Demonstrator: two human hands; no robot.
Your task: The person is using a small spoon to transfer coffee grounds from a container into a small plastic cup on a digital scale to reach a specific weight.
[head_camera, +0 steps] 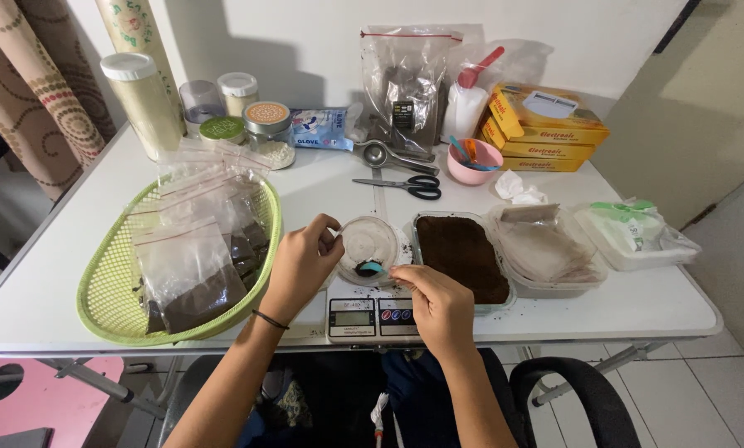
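While the left hand (301,264) steadies the rim of a small clear cup (369,247) that sits on a digital scale (370,314) at the front of the white bench (56,274), the right hand (440,305) holds a small blue scoop (371,268) over the cup's near edge, with a dab of dark powder on it. The left grip is narrow, thumb and fingers pinching the cup wall; the right grip is closed on the scoop's handle, which the fingers mostly hide. Just right of the scale lies a clear tray of dark brown powder (461,255), and beyond that a tray of paper sachets (546,249). A green basket (106,290) with zip bags of the same dark powder (191,278) sits to the left. Scissors (403,186) and a pink bowl (475,162) lie farther back. To do this step well, I judge that the left fingers should rest lightly, or come off, when the reading is taken, since any press on the cup would falsify the weight. The scoop should tip slowly and low inside the cup, adding powder in small taps so the 1 portion does not overshoot and no grains land on the scale's plate. The display is too small to read here.
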